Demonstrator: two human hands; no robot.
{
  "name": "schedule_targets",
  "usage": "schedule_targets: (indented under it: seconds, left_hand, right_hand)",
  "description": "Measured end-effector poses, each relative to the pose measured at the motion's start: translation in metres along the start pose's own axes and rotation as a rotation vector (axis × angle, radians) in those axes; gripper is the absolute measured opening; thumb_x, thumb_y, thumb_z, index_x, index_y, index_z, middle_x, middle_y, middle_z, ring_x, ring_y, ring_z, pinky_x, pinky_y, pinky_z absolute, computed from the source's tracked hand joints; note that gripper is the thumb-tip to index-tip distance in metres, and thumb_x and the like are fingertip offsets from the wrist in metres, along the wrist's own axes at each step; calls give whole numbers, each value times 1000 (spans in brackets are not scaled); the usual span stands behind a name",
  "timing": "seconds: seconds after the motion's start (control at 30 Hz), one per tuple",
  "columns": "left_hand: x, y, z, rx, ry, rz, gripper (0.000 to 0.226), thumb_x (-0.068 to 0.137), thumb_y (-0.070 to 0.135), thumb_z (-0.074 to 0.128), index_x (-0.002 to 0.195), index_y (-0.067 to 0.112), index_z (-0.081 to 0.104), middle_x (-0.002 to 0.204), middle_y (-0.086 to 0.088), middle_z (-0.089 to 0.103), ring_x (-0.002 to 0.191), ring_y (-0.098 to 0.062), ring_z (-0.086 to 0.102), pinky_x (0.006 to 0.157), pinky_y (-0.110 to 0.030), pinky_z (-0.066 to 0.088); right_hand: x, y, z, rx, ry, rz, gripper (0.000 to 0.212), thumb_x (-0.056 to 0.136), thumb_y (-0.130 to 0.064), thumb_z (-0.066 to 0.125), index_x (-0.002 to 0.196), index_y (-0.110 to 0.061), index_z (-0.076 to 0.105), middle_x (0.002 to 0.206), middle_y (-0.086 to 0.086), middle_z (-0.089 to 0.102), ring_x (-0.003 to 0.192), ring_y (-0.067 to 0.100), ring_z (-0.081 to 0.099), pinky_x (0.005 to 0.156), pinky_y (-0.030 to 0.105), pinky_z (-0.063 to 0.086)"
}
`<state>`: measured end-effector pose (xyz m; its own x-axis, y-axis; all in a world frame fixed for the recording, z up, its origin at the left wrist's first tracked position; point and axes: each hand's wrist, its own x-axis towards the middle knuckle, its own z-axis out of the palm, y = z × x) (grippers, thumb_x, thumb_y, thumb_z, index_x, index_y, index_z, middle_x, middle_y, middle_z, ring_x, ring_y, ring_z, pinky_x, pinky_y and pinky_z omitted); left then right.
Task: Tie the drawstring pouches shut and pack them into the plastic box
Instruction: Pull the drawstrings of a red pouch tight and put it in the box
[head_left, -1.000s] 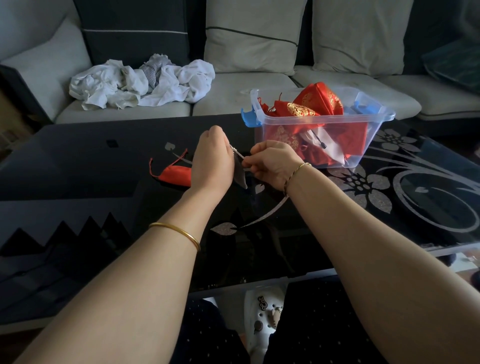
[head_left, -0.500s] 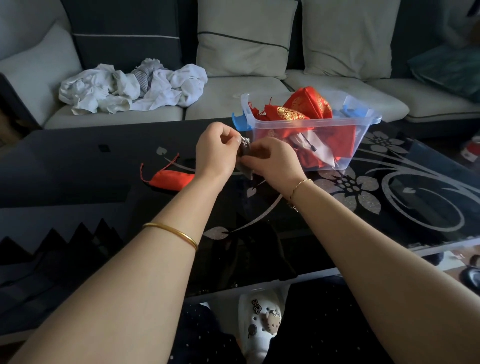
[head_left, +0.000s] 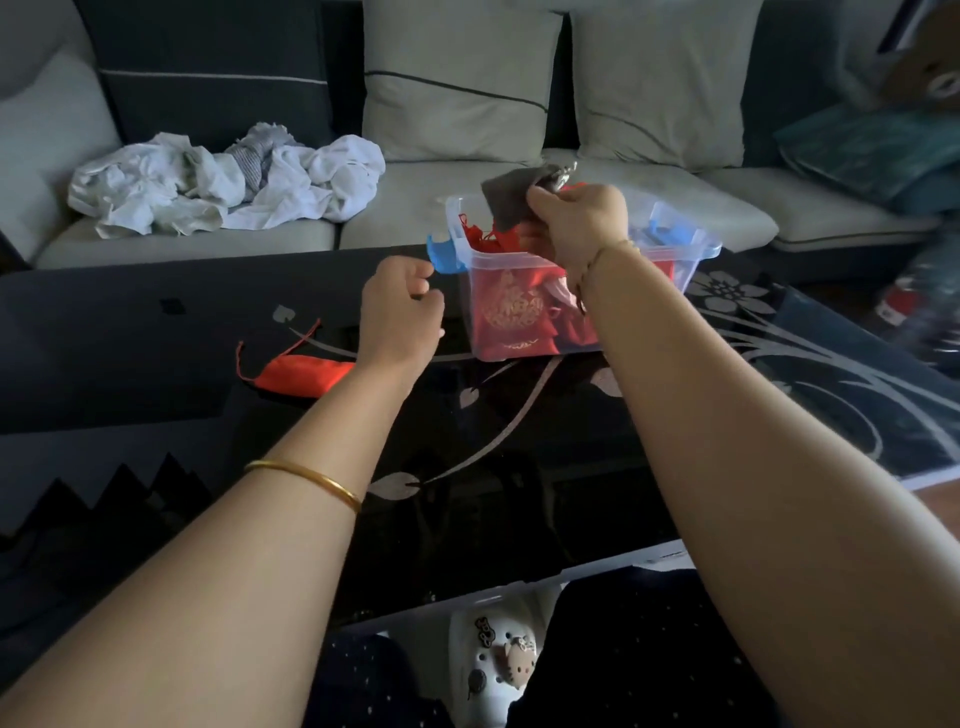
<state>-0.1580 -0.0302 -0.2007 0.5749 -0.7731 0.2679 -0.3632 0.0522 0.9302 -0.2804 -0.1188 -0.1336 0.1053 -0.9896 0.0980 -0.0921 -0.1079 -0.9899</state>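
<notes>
Now the right hand (head_left: 582, 223) is raised over the plastic box (head_left: 696, 249), its fingers (head_left: 540, 200) pinched on a grey pouch (head_left: 506, 200) by the gathered neck, so that the body of the pouch hangs to the left above the box's far-left corner. Holding it by the neck probably keeps the cinched opening from loosening while it is carried, and it puts the pouch right over the open top, ready to be let down. Whether the cord is fully knotted cannot be made out; the end near the thumb is blurred.

The left hand (head_left: 402, 306) is lower and nearer, just left of the box and above the dark glass desk (head_left: 156, 338). Its fingers are loosely curled and hold nothing that can be seen. It sits between the box and a red pouch (head_left: 301, 371) that lies flat on the desk to the left, its cord trailing loose toward the far side. That one looks untied, so it is likely the next to be dealt with, and the free hand is well placed to reach it.

Inside the clear box several red pouches with gold patterns are already piled, which suggests the packing is well along. Beyond the desk a sofa (head_left: 467, 208) holds a heap of crumpled white cloth (head_left: 218, 182), well apart from the work.
</notes>
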Motion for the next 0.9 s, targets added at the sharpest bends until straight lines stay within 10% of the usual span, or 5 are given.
schedule_targets:
  seconds: [0.1, 0.4, 0.6, 0.73, 0.9]
  left_hand:
    - [3, -13, -9, 181, -42, -50, 37, 89, 4, 48, 126, 10, 49, 126, -9, 49, 105, -19, 57, 86, -33, 53]
    - [-14, -62, -43, 1002, -165, -262, 48, 90, 15, 54, 137, 14, 40, 143, -13, 34, 131, -35, 30, 99, -48, 37]
    - [-12, -60, -50, 1067, -224, -207, 33, 92, 22, 52, 125, 14, 52, 128, -13, 47, 121, -36, 38, 94, -47, 38]
    - [-12, -45, -49, 898, -298, -142, 17, 90, 23, 49, 86, 14, 63, 104, -15, 62, 103, -32, 55, 92, -50, 44]
    - [-15, -50, -58, 711, -97, -201, 24, 89, 20, 59, 112, 16, 60, 119, -8, 61, 112, -27, 55, 90, -36, 47]
  right_hand:
    - [8, 3, 9, 25, -26, 116, 13, 89, -5, 49, 81, -5, 59, 91, 19, 66, 91, 34, 68, 83, 46, 56]
    - [-25, 31, 12, 174, 61, 175, 19, 94, 6, 37, 93, -5, 53, 65, 12, 60, 53, 21, 59, 64, 36, 59]
    - [-35, 44, 27, 143, -161, 357, 26, 97, -6, 39, 74, -3, 50, 57, 10, 61, 48, 21, 60, 49, 28, 52]
    - [-46, 45, 48, 71, -289, 473, 24, 99, -6, 37, 114, 9, 49, 67, 15, 57, 55, 23, 58, 50, 27, 55]
    - [-63, 65, 60, -158, -490, 474, 22, 98, 1, 33, 97, 11, 52, 77, 17, 55, 67, 23, 58, 55, 27, 54]
